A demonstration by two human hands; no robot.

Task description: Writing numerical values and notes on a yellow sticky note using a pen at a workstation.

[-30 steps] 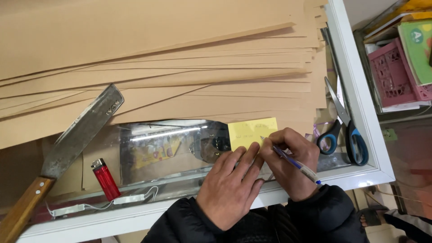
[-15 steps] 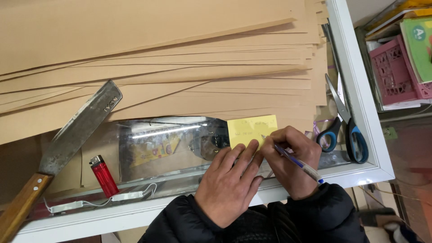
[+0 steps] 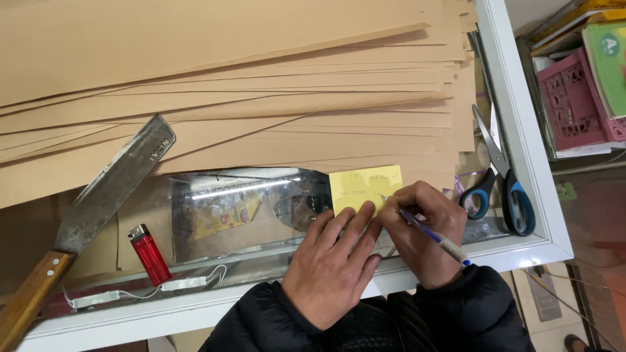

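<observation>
Large knife [image 3: 98, 202], wooden handle, blade laid across brown paper sheets [image 3: 228, 98] at bench left. Red lighter [image 3: 149, 253] flat, just right of knife handle. Clear plastic sleeve [image 3: 241, 208] beside lighter, partly under paper stack. Left hand [image 3: 332, 264] spread flat, palm down, fingertips pressed on lower edge of yellow sticky note [image 3: 365, 188]. Right hand [image 3: 424, 234] closed round blue pen [image 3: 430, 234], tip set on note. Blue-handled scissors [image 3: 499, 179] lying by white bench rim [image 3: 521, 130], far right.
</observation>
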